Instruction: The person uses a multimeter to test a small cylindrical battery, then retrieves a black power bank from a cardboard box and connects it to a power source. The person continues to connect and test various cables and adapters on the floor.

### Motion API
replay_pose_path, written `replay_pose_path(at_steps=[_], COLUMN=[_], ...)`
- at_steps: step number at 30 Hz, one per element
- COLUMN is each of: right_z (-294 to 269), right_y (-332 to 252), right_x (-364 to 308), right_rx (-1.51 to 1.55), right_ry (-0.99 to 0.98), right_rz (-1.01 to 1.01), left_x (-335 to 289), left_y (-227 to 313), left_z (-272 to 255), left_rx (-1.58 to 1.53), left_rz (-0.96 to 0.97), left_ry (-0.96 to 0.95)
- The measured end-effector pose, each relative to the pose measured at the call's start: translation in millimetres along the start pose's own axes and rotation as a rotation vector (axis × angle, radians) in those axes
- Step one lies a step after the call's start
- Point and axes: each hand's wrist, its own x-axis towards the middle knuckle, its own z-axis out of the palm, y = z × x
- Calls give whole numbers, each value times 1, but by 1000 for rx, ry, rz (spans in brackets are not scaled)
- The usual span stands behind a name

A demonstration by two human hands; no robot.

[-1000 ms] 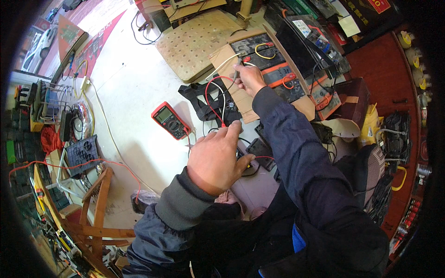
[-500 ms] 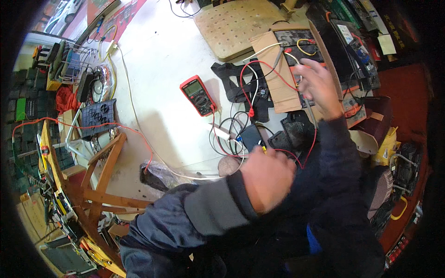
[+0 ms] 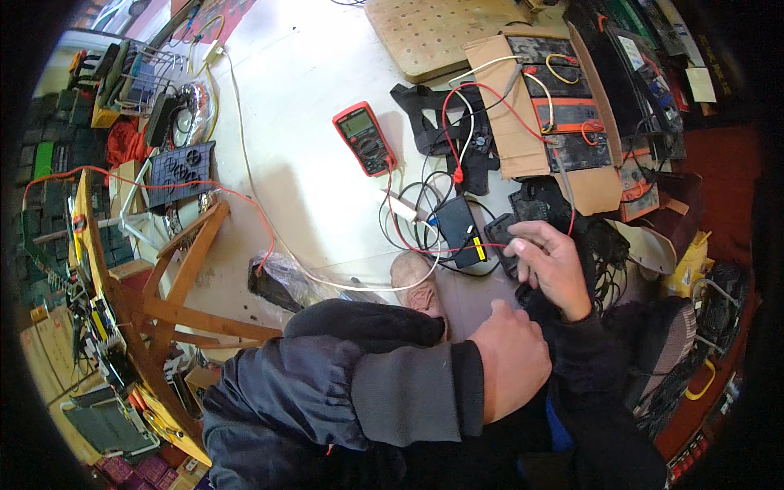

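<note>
My left hand (image 3: 514, 359) is curled into a fist in front of my body; anything inside it is hidden. Just beyond it, my right hand (image 3: 557, 268) has bent fingers standing apart, close to a thin red lead (image 3: 494, 244). That lead runs to a red multimeter (image 3: 364, 139) lying on the pale floor. Dark batteries (image 3: 573, 153) with orange strips and wires sit in an opened cardboard box (image 3: 500, 122) at the far right. A grey probe (image 3: 562, 173) slants down from their near end. Near my right hand lies a black adapter (image 3: 459, 232) with a yellow label.
Black straps (image 3: 433, 122) and looped cables lie beside the box. A brown shoe (image 3: 415, 282) is near my left sleeve. Left stands a wooden frame (image 3: 186, 278), with a black grille (image 3: 181, 174) behind. A perforated board (image 3: 441, 37) lies at the back.
My right hand has come away from the batteries, back toward my body. My left hand has moved down and right, uncovering the adapter. The whole view has shifted slightly.
</note>
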Motion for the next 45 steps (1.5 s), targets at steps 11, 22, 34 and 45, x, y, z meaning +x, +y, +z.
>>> replay_pose_path(at_steps=[11, 22, 34, 45], right_z=[123, 80, -19, 83], right_y=[49, 1, -38, 14], right_x=[171, 190, 267, 201], right_rx=[-614, -195, -208, -40], right_ry=[-86, 197, 415, 3], right_rz=[-544, -427, -96, -335], left_x=[-65, -77, -73, -85], left_y=[-55, -103, -100, -103], left_z=[-57, -72, -67, -64], left_rx=[-198, -276, -258, -338], left_rz=[-197, -339, -306, -333], left_ry=[341, 103, 99, 137])
